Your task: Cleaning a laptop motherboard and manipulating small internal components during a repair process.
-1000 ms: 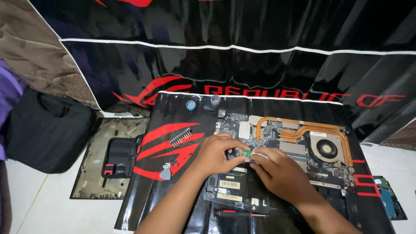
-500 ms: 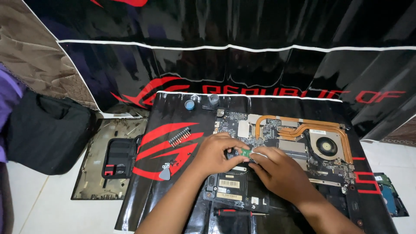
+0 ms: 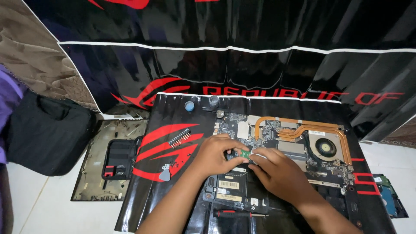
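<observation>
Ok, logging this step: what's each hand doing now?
Left hand: fingers pinching the small green card on the laptop board.
Right hand: fingers on that card too.

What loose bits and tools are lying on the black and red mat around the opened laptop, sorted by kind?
Small round caps: 2
Screwdriver: 1
Grey pick: 1
Bit strip: 1
Green module between the left hand and right hand: 1
Total: 6

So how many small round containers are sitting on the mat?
2: a blue-lidded round container and a grey one, side by side at the mat's far edge, beyond the hands; others may be hidden.
</observation>
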